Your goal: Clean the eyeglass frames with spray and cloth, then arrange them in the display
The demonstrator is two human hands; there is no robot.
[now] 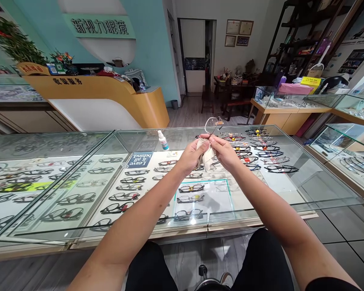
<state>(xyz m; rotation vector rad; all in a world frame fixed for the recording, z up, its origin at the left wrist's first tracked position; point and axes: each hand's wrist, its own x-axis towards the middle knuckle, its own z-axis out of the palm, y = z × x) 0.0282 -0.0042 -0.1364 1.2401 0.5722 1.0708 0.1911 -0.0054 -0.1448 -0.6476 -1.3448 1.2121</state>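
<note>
Both hands meet above the glass display case [182, 139]. My left hand [191, 157] is closed on a beige cloth [206, 157], which hangs down between the hands. My right hand [226, 152] pinches the lower part of a pair of eyeglasses [213, 124], whose lenses stick up beyond the fingertips. The fingertips of both hands are close together at the frame and cloth, so the exact contact is partly hidden. To the left of the hands, a white spray bottle [163, 140] stands upright on the glass.
Rows of eyeglasses [191, 188] lie inside the case below the hands, beside a blue printed card [140, 159]. A wooden counter [151, 107] is at the back left. More glass cases [291, 103] stand on the right.
</note>
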